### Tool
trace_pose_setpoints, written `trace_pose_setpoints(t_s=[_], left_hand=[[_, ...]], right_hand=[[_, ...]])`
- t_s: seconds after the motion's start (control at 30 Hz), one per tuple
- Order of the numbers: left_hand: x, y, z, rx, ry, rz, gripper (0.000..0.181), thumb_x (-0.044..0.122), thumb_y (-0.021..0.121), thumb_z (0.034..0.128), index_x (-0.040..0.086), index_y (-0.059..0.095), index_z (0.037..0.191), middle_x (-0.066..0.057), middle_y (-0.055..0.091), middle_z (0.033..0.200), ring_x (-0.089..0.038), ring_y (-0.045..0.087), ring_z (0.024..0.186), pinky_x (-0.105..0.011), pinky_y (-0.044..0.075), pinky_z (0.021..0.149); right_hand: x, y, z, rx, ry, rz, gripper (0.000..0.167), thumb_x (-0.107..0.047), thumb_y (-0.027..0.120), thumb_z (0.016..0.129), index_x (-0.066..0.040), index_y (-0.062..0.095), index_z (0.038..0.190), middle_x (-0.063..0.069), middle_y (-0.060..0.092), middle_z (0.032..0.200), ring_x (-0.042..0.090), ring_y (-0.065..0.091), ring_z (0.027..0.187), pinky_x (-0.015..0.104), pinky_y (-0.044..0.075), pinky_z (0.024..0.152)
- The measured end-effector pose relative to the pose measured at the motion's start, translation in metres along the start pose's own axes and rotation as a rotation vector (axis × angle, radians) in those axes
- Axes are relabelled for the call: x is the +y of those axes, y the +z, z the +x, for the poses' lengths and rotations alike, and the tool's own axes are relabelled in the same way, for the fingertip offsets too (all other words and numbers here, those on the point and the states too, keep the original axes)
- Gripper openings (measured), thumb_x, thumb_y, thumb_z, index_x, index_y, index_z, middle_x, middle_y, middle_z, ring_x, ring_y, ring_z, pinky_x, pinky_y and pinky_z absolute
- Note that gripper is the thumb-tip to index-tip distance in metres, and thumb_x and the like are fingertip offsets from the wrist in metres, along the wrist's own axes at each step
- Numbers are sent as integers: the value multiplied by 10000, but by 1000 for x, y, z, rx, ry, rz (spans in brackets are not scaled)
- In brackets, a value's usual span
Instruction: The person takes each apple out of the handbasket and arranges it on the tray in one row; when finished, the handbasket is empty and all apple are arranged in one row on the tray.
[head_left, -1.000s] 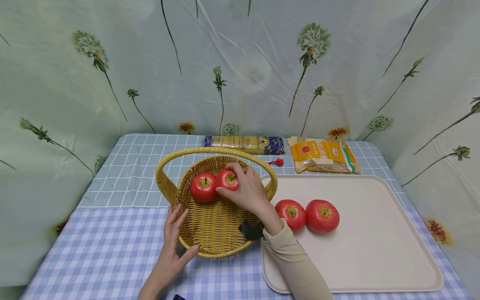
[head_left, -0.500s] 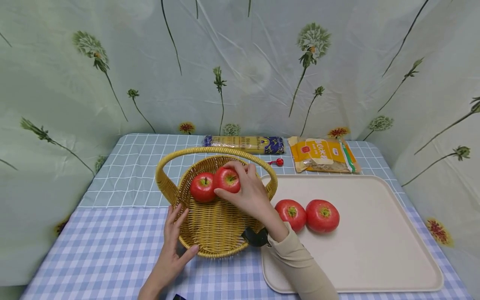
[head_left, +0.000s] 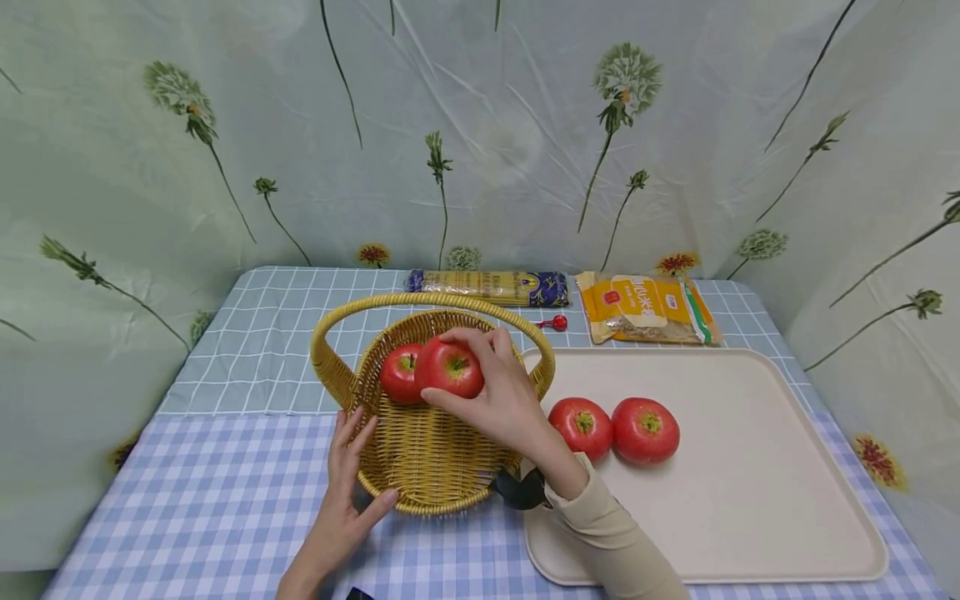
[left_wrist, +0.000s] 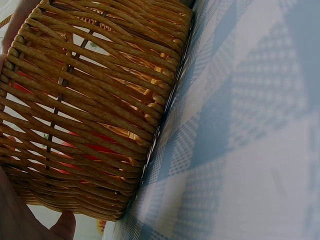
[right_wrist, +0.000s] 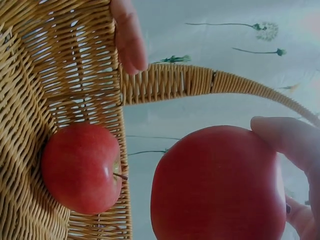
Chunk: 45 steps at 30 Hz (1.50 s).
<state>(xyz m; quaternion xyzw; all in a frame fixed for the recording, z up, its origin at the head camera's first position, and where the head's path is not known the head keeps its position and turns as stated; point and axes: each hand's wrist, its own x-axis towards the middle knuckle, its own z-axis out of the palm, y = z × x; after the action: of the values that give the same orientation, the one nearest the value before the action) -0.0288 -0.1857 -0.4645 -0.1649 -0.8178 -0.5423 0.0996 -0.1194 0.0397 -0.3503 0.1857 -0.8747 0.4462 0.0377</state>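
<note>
Touching the wicker basket (head_left: 423, 471) near its 8 o'clock, the left hand (head_left: 343, 493) has its fingers spread; one red apple (head_left: 397, 375) lies inside toward 11 o'clock. Around 12 o'clock, above the basket floor, the right hand (head_left: 508, 400) pinches a second apple (head_left: 448, 367) between thumb and fingers. Next comes a beige tray (head_left: 765, 479), a third apple (head_left: 582, 427) and a fourth apple (head_left: 646, 431) side by side toward its 10 o'clock.

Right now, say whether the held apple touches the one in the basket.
Apart: the right wrist view shows backdrop between the held apple and the lying apple.
</note>
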Motion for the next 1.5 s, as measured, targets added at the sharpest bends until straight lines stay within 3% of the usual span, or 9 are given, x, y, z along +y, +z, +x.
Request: trace_pose_setpoints(t_s=[0.33,0.63,1.1,1.5], left_hand=[[0,0,0,2,1,6,849,4,694,775,30,235,1489,-86,4,1561,-313,-189,1392,-728,25,970],[-2,0,1,10,11,14,849,13,696,770,26,241,1487,-82,13,1562,-295,-174,1398,-718,32,976],[-1,0,0,13,1,11,842,28,701,772,23,249,1483,-65,18,1562,-292,-170,1399,-714,36,981],[-1,1,0,12,5,8,845,35,700,772,24,246,1484,-80,16,1563,-288,-173,1399,-727,24,973]], right_hand=[[-4,-4,-15,9,-88,53,562,-450,768,749,-350,535,1251,-16,396,1094,137,486,1003,352,495,775],[-1,-11,-29,-12,-105,194,556,-377,797,744,-425,530,1230,-61,407,1137,121,452,1070,349,499,791],[1,-20,-47,-34,-220,268,573,-284,820,737,-288,553,1244,-31,441,1196,171,437,1122,390,498,816],[12,-33,-65,-75,-228,288,568,-264,835,722,-276,574,1226,-36,455,1210,188,435,1144,421,486,834]])
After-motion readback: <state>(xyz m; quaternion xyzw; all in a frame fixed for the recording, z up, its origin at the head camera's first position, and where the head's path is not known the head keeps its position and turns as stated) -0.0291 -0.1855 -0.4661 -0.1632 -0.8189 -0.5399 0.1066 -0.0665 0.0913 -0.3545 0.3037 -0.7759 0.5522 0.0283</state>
